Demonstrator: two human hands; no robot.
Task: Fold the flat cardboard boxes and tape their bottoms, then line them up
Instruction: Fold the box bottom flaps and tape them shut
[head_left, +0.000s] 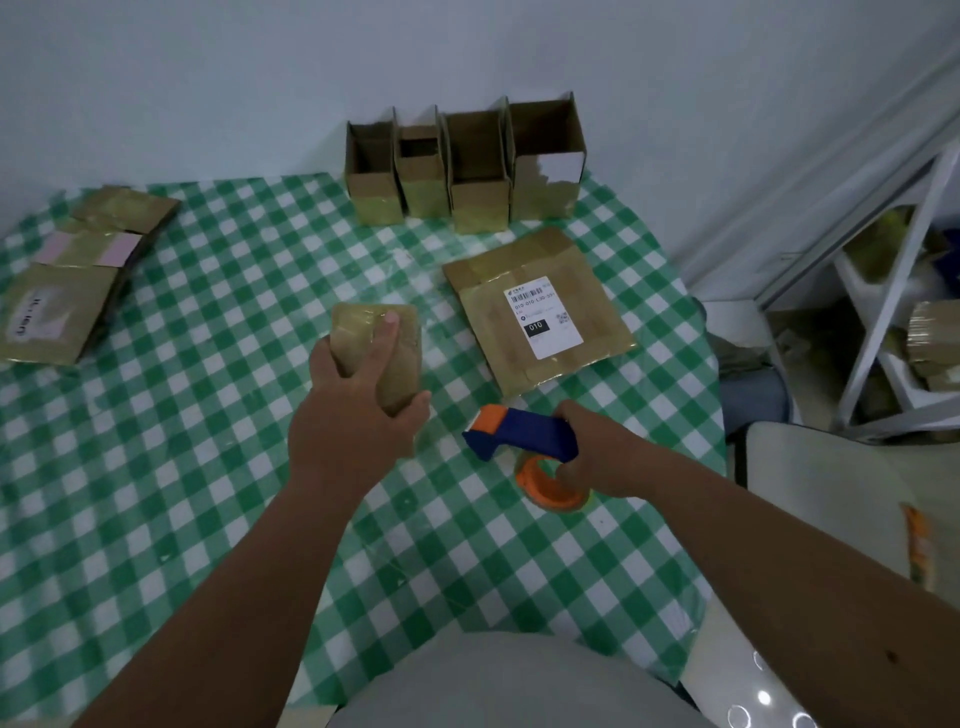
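So far, 4 folded boxes (464, 171) stand open-topped in a row at the far edge of the table (208, 467), touching side by side, their lower parts shiny with tape. A 5th, small box (382, 353) is held above the cloth in the left hand (353, 415), whose fingers (387, 325) wrap round it, one lying across its glossy taped face; it looks ready to join the row. The right hand (592, 457) grips a blue and orange tape dispenser (524, 436) just beside it. Left to do, I judge: a flat box (537, 312) with a white shipping label, and a stack of flat boxes (78, 270) at the far left. The cardboard is dull brown and creased, with patches of torn labels; the tablecloth is smooth green and white check.
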